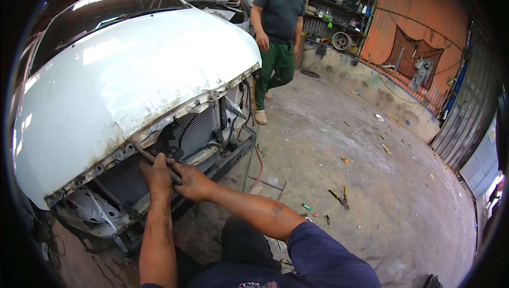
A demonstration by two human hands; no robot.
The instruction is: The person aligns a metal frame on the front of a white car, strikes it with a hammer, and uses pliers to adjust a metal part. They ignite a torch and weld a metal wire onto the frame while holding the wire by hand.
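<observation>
My left hand (157, 176) is closed on a dark elongated metal tool (146, 153), which reaches up to the rusty, bolt-holed front edge under the white hood (101, 84) of a car. My right hand (190, 182) grips the same tool just right of the left one. The car's front bumper is absent, exposing a radiator (119, 183), black hoses and a dark lower crossbar (238, 151). The tool's far tip is too small to make out exactly.
A co-worker (277, 28) stands beside the car's far corner. Pliers (341, 200) and small scattered items lie on the concrete floor (382, 219), with red and green hoses (259, 163) near the car. Shelves (339, 10) and orange corrugated panels (411, 18) line the back.
</observation>
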